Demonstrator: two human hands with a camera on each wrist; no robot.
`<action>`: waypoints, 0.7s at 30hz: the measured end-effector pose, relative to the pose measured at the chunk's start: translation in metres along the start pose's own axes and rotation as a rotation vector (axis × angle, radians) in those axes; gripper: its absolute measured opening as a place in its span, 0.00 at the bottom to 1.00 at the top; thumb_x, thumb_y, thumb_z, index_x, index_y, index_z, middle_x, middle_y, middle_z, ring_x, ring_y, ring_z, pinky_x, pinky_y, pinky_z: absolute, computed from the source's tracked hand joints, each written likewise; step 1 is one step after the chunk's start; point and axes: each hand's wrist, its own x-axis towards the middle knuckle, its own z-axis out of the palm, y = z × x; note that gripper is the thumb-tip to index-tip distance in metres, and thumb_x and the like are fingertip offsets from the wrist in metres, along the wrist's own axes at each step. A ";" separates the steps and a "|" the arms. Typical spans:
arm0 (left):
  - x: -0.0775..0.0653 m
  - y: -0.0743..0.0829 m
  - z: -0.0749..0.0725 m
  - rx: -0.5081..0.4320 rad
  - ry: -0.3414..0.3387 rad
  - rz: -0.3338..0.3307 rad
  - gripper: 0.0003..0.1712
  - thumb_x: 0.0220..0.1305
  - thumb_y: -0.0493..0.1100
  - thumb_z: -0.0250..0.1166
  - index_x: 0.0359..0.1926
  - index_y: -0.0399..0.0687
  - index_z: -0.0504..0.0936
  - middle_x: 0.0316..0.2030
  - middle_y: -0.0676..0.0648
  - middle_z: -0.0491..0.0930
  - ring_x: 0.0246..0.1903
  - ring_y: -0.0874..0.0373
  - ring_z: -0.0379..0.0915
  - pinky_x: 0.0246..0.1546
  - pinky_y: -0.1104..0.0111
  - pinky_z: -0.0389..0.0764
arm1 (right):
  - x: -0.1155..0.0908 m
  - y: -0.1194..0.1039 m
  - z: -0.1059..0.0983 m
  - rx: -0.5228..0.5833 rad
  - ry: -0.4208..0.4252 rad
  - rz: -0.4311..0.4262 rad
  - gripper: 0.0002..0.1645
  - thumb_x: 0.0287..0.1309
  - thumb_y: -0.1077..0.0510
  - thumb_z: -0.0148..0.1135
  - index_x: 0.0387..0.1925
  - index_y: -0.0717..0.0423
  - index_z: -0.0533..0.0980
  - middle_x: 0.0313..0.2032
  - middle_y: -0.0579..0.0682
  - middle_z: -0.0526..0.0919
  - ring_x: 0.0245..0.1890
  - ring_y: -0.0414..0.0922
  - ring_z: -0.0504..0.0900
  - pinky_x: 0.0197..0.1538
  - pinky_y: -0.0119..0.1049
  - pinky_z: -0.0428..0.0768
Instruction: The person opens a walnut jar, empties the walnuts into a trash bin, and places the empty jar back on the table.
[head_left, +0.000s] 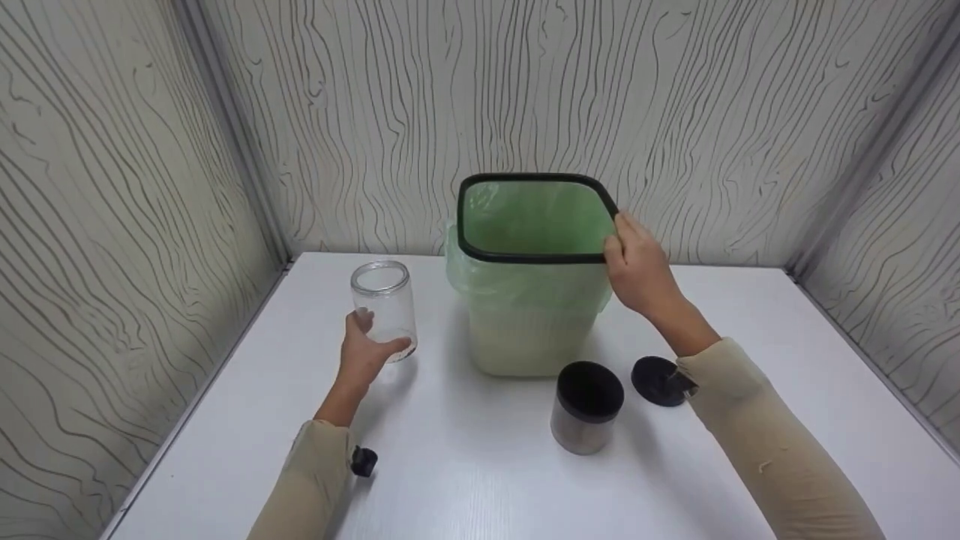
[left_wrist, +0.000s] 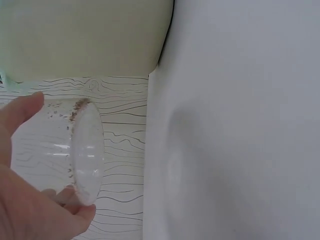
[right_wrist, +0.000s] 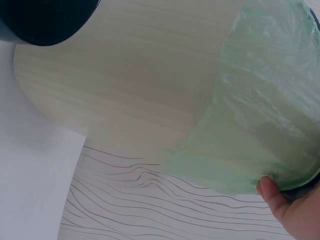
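A clear jar point(head_left: 384, 300) is held by my left hand point(head_left: 365, 352), left of the bin and lifted off the table. Brown specks cling near the base of the jar point(left_wrist: 75, 145) in the left wrist view; no lid is on its top. The pale trash bin point(head_left: 532, 337) has a black rim point(head_left: 536, 259) and a green liner bag point(head_left: 536, 217) folded over its edge. My right hand point(head_left: 643, 266) grips the rim at its right corner, thumb over the liner. In the right wrist view, the thumb point(right_wrist: 272, 195) presses on the liner's edge.
In front of the bin stands a canister point(head_left: 583, 412) with a black top edge and a dark inside. To its right, partly behind the right sleeve's edge, lies a round black lid point(head_left: 660, 381). Wood-grain patterned walls point(head_left: 420, 112) enclose the white table point(head_left: 465, 480).
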 end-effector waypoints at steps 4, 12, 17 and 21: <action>0.004 -0.006 0.001 0.009 0.001 -0.031 0.59 0.45 0.44 0.75 0.70 0.39 0.45 0.69 0.36 0.53 0.68 0.43 0.47 0.66 0.53 0.51 | 0.001 0.001 0.000 0.002 0.001 -0.001 0.36 0.71 0.48 0.32 0.67 0.73 0.54 0.68 0.66 0.54 0.69 0.59 0.51 0.68 0.52 0.52; 0.010 -0.017 0.001 0.016 -0.014 -0.077 0.58 0.45 0.42 0.75 0.69 0.37 0.45 0.68 0.34 0.52 0.68 0.40 0.47 0.66 0.52 0.52 | 0.002 0.002 0.001 -0.003 0.013 -0.019 0.36 0.71 0.49 0.32 0.67 0.74 0.54 0.68 0.67 0.54 0.69 0.59 0.51 0.67 0.52 0.52; 0.014 -0.023 0.002 0.036 -0.024 -0.103 0.59 0.46 0.41 0.74 0.69 0.36 0.44 0.68 0.33 0.51 0.68 0.38 0.46 0.66 0.52 0.52 | 0.001 0.001 0.000 -0.004 0.014 -0.028 0.35 0.70 0.51 0.33 0.66 0.74 0.55 0.68 0.68 0.55 0.69 0.60 0.52 0.67 0.52 0.52; 0.015 -0.025 0.004 0.047 -0.019 -0.121 0.58 0.46 0.41 0.74 0.69 0.36 0.44 0.68 0.33 0.51 0.67 0.38 0.47 0.66 0.52 0.52 | 0.001 0.002 0.000 -0.007 0.016 -0.035 0.34 0.70 0.51 0.33 0.66 0.75 0.55 0.68 0.68 0.55 0.69 0.60 0.52 0.67 0.52 0.52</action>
